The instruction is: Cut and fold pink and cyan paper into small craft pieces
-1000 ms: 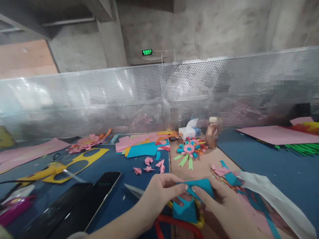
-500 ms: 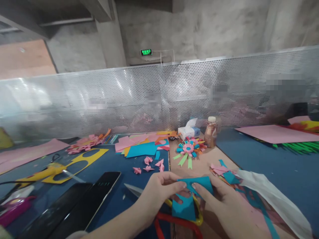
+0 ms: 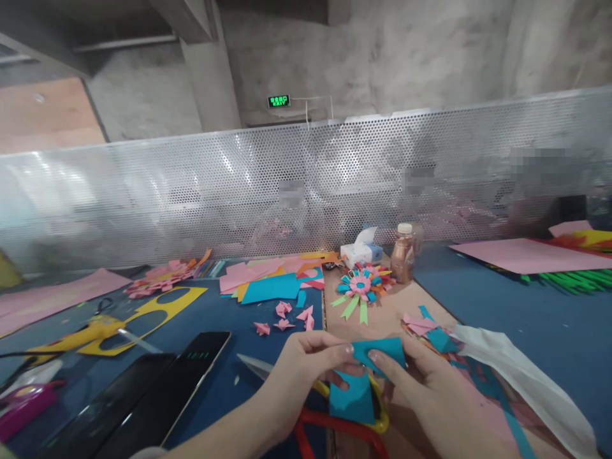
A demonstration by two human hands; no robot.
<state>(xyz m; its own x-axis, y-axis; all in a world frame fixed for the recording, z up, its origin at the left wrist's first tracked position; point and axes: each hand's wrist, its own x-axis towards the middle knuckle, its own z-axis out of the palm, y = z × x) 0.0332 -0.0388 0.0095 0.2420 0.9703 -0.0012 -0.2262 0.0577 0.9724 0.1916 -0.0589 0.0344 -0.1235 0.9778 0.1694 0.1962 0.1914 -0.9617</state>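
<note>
Between my two hands is a small piece of blue paper (image 3: 388,349), apparently folded. My left hand (image 3: 318,363) pinches its left end with thumb and fingers. On the right end, my right hand (image 3: 415,376) presses its thumb on the front with the fingers behind. A second blue paper piece (image 3: 351,398) lies just below, on top of scissors (image 3: 329,419) with red and yellow handles. The scissor blade shows left of my left wrist. Several folded pink paper pieces (image 3: 284,310) lie beyond my left hand.
A paper flower rosette (image 3: 359,285), a tissue box (image 3: 358,255) and a bottle (image 3: 403,255) stand ahead. At left are a phone (image 3: 196,363), a yellow glue gun (image 3: 98,328) and cut yellow paper (image 3: 184,299). Paper scraps (image 3: 437,335) and white tissue (image 3: 521,370) lie right. A perforated metal screen (image 3: 229,191) closes the back.
My left fingers have slid slightly along the blue paper, and its left edge now sits more under them. My right hand has barely moved. The view has shifted slightly.
</note>
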